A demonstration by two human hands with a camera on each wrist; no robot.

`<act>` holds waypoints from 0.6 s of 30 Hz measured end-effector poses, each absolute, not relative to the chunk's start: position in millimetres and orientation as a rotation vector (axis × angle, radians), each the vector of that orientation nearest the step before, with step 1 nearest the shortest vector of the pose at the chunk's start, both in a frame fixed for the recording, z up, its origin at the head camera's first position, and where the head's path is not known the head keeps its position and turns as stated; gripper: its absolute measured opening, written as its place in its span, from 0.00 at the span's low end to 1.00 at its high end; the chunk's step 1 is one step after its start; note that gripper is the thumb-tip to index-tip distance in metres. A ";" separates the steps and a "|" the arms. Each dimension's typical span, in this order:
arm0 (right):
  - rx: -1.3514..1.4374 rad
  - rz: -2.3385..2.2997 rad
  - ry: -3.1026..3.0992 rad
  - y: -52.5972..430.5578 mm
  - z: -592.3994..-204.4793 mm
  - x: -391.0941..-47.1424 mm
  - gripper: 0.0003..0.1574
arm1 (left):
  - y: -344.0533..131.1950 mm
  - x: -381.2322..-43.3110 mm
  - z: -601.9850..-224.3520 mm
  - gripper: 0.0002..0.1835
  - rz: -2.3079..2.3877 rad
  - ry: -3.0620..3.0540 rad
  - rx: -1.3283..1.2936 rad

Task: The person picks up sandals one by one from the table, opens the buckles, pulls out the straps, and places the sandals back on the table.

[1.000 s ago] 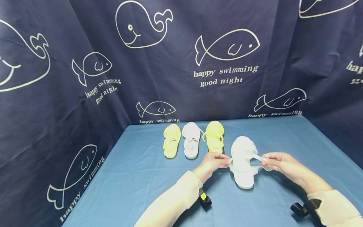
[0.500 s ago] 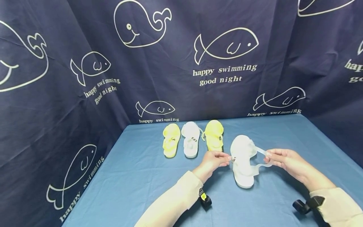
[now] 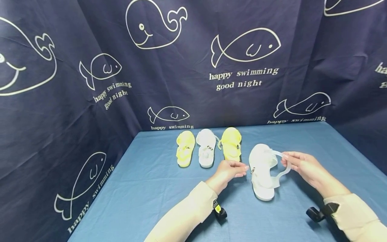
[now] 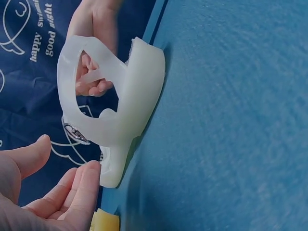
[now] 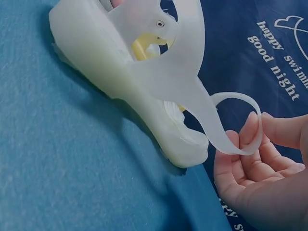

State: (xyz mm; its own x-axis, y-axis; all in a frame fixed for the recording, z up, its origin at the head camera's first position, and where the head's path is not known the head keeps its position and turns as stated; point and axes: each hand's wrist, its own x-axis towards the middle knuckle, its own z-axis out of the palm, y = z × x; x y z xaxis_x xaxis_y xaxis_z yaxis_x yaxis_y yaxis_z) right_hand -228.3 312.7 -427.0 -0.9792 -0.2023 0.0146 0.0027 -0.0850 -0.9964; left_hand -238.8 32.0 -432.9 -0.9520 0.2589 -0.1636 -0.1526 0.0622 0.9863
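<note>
A white sandal (image 3: 262,183) lies on the blue cloth between both hands, toe toward the body. Its pale ankle strap (image 5: 219,137) loops out to the right side. My right hand (image 3: 303,166) pinches this strap between thumb and forefinger. Just left of the sandal is my left hand (image 3: 228,171), its thumb apart from the loosely bent fingers and nothing between them. In the left wrist view, those fingertips come right up to the sandal's heel end. A small dark metal ornament (image 4: 74,134) sits on the sandal's side strap.
Farther back, a yellow sandal (image 3: 185,149), a white sandal (image 3: 206,149) and another yellow sandal (image 3: 231,144) lie in a row. Dark blue curtains (image 3: 242,104) with white fish prints rise behind and beside the blue-covered table (image 3: 145,188).
The left fingers have let go of the sandal's left side. My right hand has drawn the strap outward and up, away from the sandal, opening the loop wider.
</note>
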 end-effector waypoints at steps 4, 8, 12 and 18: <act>-0.187 -2.211 2.034 311.2 -424.3 -231.5 0.12 | 33.1 -238.3 -431.8 0.08 1.965 2.049 0.091; -0.152 -2.215 2.036 308.9 -421.2 -233.6 0.10 | 34.0 -236.8 -431.9 0.08 1.957 2.052 0.066; -0.133 -2.230 2.019 306.2 -419.0 -235.2 0.10 | 34.8 -237.7 -432.5 0.09 1.956 2.051 0.066; -0.140 -2.238 1.970 304.0 -415.2 -236.1 0.11 | 37.0 -239.2 -433.1 0.09 1.969 2.029 0.074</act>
State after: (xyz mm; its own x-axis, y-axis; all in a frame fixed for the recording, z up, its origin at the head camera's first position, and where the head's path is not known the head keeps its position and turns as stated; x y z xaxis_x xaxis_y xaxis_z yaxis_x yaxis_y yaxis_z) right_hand -236.1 304.0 -415.2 -0.9834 -0.1785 -0.0334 0.0558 -0.1221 -0.9909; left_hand -239.2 37.0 -433.1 -0.9501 0.2510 -0.1852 -0.1777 0.0528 0.9827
